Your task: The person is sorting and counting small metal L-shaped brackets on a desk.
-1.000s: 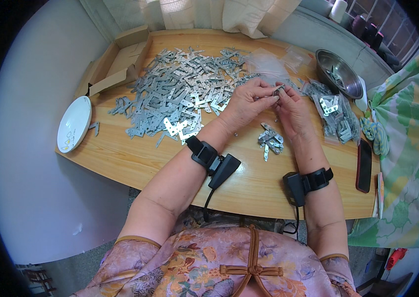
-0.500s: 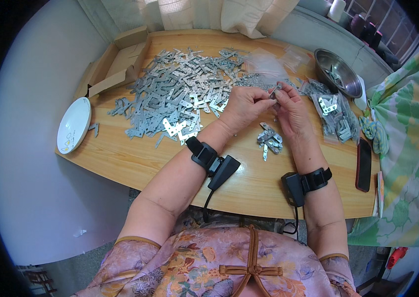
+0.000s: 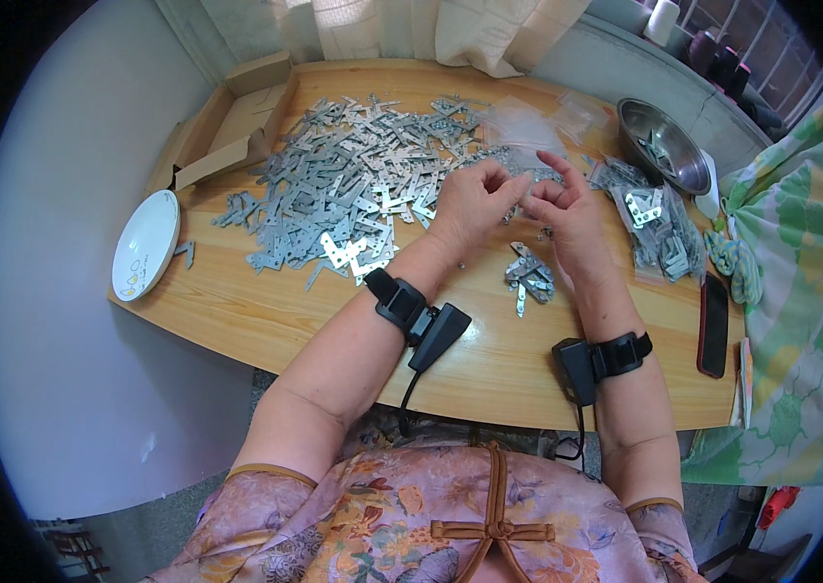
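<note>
My left hand (image 3: pixel 472 206) and my right hand (image 3: pixel 572 222) meet fingertip to fingertip above the table, right of the big heap of flat L-shaped metal brackets (image 3: pixel 353 175). Thumb and index finger of each are pinched together; what lies between them is too small or hidden to make out. The right index finger or one beside it points up and away. Just below the right hand, a small pile of metal brackets (image 3: pixel 530 272) rests on the wood. Behind the fingers lie loose small screws (image 3: pixel 496 155).
Bagged brackets (image 3: pixel 669 238) and a steel bowl (image 3: pixel 664 146) with metal pieces stand at right, near a dark phone (image 3: pixel 714 324). Clear plastic bags (image 3: pixel 520 124) lie at the back. A cardboard box (image 3: pixel 237 121) and a white plate (image 3: pixel 146 248) sit at left.
A shiny metal piece that showed between my fingertips is no longer visible there. My right fingers have shifted, one now stretched upward. The forearms have hardly moved.
</note>
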The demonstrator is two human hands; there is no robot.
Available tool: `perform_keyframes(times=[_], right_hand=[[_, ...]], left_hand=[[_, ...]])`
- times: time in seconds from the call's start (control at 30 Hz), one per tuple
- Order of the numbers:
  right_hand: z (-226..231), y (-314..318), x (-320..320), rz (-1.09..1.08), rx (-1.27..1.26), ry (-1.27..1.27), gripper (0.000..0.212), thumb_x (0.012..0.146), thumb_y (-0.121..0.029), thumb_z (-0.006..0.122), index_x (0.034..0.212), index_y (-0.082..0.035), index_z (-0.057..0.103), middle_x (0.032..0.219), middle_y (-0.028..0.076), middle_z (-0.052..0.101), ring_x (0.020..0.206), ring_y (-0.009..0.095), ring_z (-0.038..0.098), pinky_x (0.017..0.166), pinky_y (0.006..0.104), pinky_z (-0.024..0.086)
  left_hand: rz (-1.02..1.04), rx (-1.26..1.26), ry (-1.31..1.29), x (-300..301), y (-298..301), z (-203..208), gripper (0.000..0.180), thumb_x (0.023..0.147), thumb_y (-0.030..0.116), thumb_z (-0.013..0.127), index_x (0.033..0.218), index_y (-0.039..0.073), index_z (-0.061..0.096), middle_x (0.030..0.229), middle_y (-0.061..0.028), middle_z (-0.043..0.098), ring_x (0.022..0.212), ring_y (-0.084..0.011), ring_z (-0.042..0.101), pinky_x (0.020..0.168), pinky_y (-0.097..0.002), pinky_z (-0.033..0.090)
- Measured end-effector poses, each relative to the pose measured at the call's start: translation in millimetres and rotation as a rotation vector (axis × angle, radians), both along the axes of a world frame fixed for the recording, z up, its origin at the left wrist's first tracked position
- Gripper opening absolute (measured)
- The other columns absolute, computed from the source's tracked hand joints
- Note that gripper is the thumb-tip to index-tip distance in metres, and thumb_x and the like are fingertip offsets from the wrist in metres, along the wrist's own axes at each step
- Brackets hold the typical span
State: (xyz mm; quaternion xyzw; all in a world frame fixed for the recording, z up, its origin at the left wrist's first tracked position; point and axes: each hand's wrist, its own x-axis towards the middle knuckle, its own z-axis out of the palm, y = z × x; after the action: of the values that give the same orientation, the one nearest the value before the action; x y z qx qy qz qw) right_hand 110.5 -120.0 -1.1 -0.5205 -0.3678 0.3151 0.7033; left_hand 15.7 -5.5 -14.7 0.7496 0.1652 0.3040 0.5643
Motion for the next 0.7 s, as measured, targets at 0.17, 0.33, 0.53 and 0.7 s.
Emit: perform_keyframes(times=[0.17, 0.33, 0.53, 0.7], right_hand=[[5, 2, -10, 0.018, -0.025, -0.105, 0.065, 0.069, 0.005, 0.062, 0.126, -0.005, 0.033, 0.073, 0.002, 0.055, 0.07, 0.009, 0.054, 0.068, 0.0223, 0.043], [-1, 4, -5, 0.03, -0.056, -0.184, 0.069, 0.067, 0.006, 0.062, 0.128, -0.007, 0.031, 0.074, 0.003, 0.056, 0.069, 0.009, 0.055, 0.067, 0.0217, 0.043], [4, 1, -6, -0.089, -0.049, -0.085, 0.069, 0.067, 0.004, 0.064, 0.127, -0.004, 0.031, 0.069, 0.001, 0.055, 0.065, 0.007, 0.052, 0.062, 0.0187, 0.042], [-4, 3, 5, -0.205, 0.075, 0.063, 0.068, 0.067, 0.003, 0.065, 0.126, -0.002, 0.031, 0.068, 0.0, 0.054, 0.063, 0.007, 0.051, 0.06, 0.0183, 0.04]], left_hand=[[0.031, 0.094, -0.089, 2, 3, -2, 0.016, 0.074, 0.017, 0.065, 0.074, 0.002, 0.059, 0.071, -0.0027, 0.058, 0.066, -0.0077, 0.052, 0.06, -0.0211, 0.043], [0.016, -0.022, -0.05, 2, 6, -6, 0.011, 0.072, 0.012, 0.064, 0.076, 0.003, 0.059, 0.073, -0.0016, 0.058, 0.067, -0.0081, 0.053, 0.059, -0.0217, 0.044], [-0.043, -0.43, -0.099, 0, 5, 0, 0.006, 0.074, 0.01, 0.06, 0.071, 0.005, 0.058, 0.079, -0.0011, 0.057, 0.065, -0.0089, 0.052, 0.057, -0.0212, 0.045], [-0.121, -0.429, -0.099, 1, 5, -2, 0.006, 0.074, 0.011, 0.058, 0.073, 0.006, 0.058, 0.08, -0.0017, 0.057, 0.067, -0.0093, 0.052, 0.058, -0.0222, 0.046]])
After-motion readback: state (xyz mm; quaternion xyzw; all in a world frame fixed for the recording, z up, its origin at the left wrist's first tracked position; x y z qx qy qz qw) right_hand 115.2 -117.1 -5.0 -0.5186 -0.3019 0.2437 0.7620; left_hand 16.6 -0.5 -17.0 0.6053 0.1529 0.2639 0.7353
